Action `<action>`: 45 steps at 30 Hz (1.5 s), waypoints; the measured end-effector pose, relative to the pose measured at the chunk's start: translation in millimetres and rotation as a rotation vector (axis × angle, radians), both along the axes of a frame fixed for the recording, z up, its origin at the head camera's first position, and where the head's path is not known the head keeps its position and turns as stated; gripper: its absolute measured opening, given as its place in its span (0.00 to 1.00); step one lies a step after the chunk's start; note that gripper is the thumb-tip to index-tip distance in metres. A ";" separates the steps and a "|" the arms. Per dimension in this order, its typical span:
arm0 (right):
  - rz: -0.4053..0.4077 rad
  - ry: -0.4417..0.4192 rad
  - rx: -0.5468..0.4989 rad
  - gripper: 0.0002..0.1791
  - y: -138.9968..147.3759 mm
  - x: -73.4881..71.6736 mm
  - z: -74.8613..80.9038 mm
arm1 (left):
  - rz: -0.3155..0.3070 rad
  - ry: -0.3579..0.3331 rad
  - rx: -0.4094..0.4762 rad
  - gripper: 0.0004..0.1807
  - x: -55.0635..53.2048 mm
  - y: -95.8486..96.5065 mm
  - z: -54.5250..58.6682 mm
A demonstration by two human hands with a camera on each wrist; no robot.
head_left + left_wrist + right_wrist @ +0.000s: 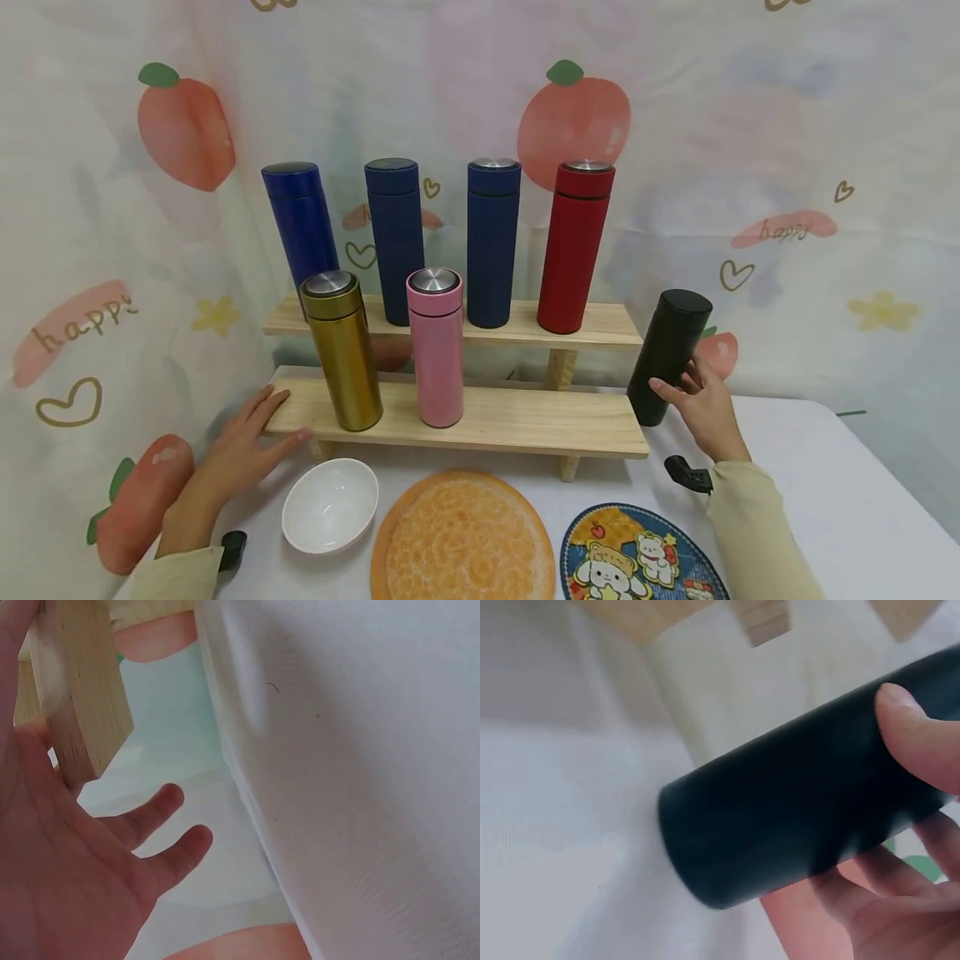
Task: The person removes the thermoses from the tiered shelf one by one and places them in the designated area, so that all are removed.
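My right hand (pixel 708 408) holds a black thermos bottle (pixel 670 358) just past the right end of the wooden two-tier stand. The bottle leans, and in the right wrist view my thumb (pixel 904 724) lies on one side of it, fingers on the other. Whether its base touches the table I cannot tell. My left hand (pixel 240 446), fingers fairly straight and spread, touches the left end of the lower shelf (pixel 517 417). A gold bottle (pixel 345 358) and a pink bottle (pixel 437 358) stand on that shelf.
On the upper shelf (pixel 615 325) stand a bright blue bottle (pixel 303 221), two navy bottles (pixel 397 242) and a red bottle (pixel 576 250). In front lie a white bowl (pixel 330 507), a round flatbread-patterned mat (pixel 465 542) and a cartoon mat (pixel 637 554). A printed curtain (pixel 675 125) hangs behind.
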State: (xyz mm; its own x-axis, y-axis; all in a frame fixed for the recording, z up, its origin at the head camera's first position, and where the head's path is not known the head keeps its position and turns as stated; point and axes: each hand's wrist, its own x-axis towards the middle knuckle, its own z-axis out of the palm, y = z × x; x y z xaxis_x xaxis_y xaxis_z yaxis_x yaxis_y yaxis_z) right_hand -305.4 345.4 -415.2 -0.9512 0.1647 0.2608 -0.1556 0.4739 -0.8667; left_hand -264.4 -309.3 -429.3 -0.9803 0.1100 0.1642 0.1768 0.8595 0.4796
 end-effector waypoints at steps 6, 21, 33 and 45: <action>0.060 0.014 0.015 0.54 1.0 -10.3 1.7 | -0.002 0.010 0.013 0.49 1.5 -2.4 1.1; 0.063 -0.019 -0.042 0.57 -8.4 1.0 12.5 | 0.014 0.004 -0.003 0.50 2.4 -0.1 -3.8; -0.056 0.250 -0.146 0.51 -29.4 32.4 51.1 | 0.014 0.005 -0.010 0.50 -1.6 -1.8 2.8; 0.155 0.512 -0.359 0.49 -81.3 63.5 88.5 | 0.020 0.005 -0.003 0.51 -0.5 0.9 -2.0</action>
State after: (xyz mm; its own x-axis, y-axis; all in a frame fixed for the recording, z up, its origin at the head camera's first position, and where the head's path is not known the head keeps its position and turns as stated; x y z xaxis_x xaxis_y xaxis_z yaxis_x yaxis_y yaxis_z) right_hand -241.9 264.1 -326.6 -0.7406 0.1972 0.6424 -0.6351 0.1068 -0.7650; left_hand -264.9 -308.5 -431.4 -0.9815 0.0906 0.1686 0.1616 0.8641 0.4766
